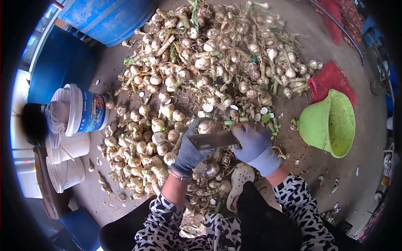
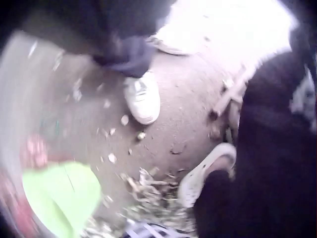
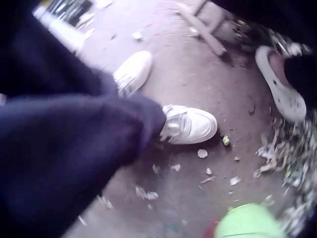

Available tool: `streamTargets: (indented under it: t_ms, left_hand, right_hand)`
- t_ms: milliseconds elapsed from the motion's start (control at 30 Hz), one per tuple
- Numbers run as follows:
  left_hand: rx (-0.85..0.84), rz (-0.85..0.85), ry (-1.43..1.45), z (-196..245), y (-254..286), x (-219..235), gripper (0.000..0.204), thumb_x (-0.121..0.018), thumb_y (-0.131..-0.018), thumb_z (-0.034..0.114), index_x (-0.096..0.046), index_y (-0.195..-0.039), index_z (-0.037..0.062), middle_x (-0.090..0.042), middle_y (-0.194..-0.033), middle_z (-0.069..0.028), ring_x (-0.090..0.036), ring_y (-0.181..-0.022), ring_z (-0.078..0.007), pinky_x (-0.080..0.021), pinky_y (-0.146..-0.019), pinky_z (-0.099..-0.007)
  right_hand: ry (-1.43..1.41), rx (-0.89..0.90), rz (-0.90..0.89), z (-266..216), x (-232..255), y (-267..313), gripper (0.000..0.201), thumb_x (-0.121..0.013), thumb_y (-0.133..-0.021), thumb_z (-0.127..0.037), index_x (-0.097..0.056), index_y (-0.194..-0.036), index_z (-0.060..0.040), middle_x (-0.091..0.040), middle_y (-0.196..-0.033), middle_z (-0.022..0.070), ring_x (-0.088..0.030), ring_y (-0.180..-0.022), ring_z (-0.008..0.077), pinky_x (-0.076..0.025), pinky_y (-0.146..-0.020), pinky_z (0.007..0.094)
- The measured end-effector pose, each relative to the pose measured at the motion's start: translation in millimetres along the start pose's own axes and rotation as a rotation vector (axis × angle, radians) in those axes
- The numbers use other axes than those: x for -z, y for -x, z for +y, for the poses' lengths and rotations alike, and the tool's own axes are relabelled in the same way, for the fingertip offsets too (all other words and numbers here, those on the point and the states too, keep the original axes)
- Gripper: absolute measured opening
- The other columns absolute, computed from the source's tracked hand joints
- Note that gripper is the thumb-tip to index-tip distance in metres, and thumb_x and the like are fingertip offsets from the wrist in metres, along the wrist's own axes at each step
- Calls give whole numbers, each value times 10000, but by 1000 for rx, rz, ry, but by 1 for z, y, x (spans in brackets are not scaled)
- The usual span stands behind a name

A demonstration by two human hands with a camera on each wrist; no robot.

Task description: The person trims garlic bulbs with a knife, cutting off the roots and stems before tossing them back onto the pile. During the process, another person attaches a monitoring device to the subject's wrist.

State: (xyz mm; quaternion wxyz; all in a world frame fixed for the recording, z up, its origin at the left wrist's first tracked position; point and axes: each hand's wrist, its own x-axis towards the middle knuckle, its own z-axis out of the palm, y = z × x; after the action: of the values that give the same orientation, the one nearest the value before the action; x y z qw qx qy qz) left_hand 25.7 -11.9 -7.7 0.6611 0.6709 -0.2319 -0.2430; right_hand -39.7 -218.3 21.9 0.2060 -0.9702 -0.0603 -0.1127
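Observation:
My grey-gloved left hand [image 1: 190, 150] holds a garlic bulb [image 1: 208, 126] in the middle of the head view, its fingers around the bulb's left side. Opposite it, my gloved right hand [image 1: 254, 142] grips the handle end of a broad, dark-bladed knife [image 1: 209, 141]. The blade points left and crosses in front of the bulb, overlapping the left hand in this view. Trimmed garlic bulbs [image 1: 142, 146] lie to the left of and below the hands. A larger heap of garlic with stems and roots [image 1: 217, 54] rises beyond them. Neither hand shows in the wrist views.
A lime-green basin [image 1: 312, 127] lies tipped at the right near a red net bag [image 1: 331, 81]. White buckets [image 1: 69, 173] and a blue barrel [image 1: 111, 21] stand left. Cut stems [image 1: 266, 118] litter the floor. Another person's white shoe [image 3: 190, 125] is nearby, as is a clog [image 1: 240, 184].

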Motion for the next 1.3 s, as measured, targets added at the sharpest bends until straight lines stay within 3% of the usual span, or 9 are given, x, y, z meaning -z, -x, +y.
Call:
streamTargets:
  t_ms: [300,400,500,567,667,800,1000,1167,1300]
  left_hand:
    - [136,-58,117,36,20,-27,765,-803,-729,441,-455,-1220,-31,-635,-969,-62,-612,-872,-141,-504,-792,-267]
    - [216,-48,473,16,21,-30,812,-836,-720,319,-399,-1368,96,-592,-1138,-130,-631,-924,-224,-519,-845,-368]
    - [-327,-72,-255,1,-6,-26,846,-846,-703,290,-386,-1386,98,-569,-1191,-154,-611,-990,-244,-508,-859,-398]
    - [179,-155,-993,44,-1,-30,830,-800,-751,377,-369,-1425,156,-538,-1249,-132,-557,-1111,-225,-520,-889,-339]
    - [104,-41,179,-6,13,-37,638,-778,-794,319,-482,-1307,81,-557,-1148,-69,-534,-1080,-159,-522,-829,-296]
    - [210,-28,360,-3,18,-38,410,-790,-789,222,-571,-1089,48,-597,-1100,-59,-591,-982,-160,-466,-911,-317]
    - [-27,-387,-121,5,15,23,217,-737,-791,172,-669,-971,71,-675,-974,-84,-629,-982,-200,-458,-923,-380]
    - [516,68,-616,-31,-24,32,420,-721,-807,335,-654,-1083,25,-687,-985,-154,-674,-858,-244,-528,-786,-339]
    - [453,129,-910,-95,-104,9,618,-639,-808,428,-467,-1324,136,-538,-1279,-211,-556,-1134,-370,-448,-957,-428]
  right_hand:
    - [-65,-506,-294,65,-89,45,187,-584,-881,-234,-641,-855,-58,-666,-786,152,-641,-667,326,-518,-613,426]
    - [-1127,-985,-72,56,-96,67,268,-580,-919,-236,-683,-1087,-55,-700,-840,35,-627,-678,155,-492,-614,342]
    - [-1324,-843,145,5,-71,56,307,-625,-914,-221,-668,-1114,7,-692,-912,26,-590,-797,78,-476,-673,246]
    - [-1379,-872,98,-6,-52,51,293,-639,-907,-222,-676,-1090,4,-695,-913,31,-596,-801,82,-481,-682,251]
    - [-1303,-734,48,-1,-76,61,197,-682,-884,-207,-704,-967,-29,-705,-826,38,-631,-747,100,-502,-681,287]
    - [-826,-573,50,7,-33,44,185,-681,-873,-222,-698,-923,-45,-690,-752,106,-674,-712,174,-517,-638,339]
    - [-401,-699,-218,74,-117,108,286,-662,-870,-327,-696,-879,-44,-662,-700,152,-668,-631,197,-493,-549,353]
    - [-778,-978,-122,66,-105,100,336,-659,-876,-355,-702,-876,-23,-676,-691,100,-636,-636,169,-483,-588,336]
    - [-767,-793,9,62,-112,91,338,-664,-873,-348,-698,-874,-12,-667,-682,95,-610,-622,160,-481,-612,334]
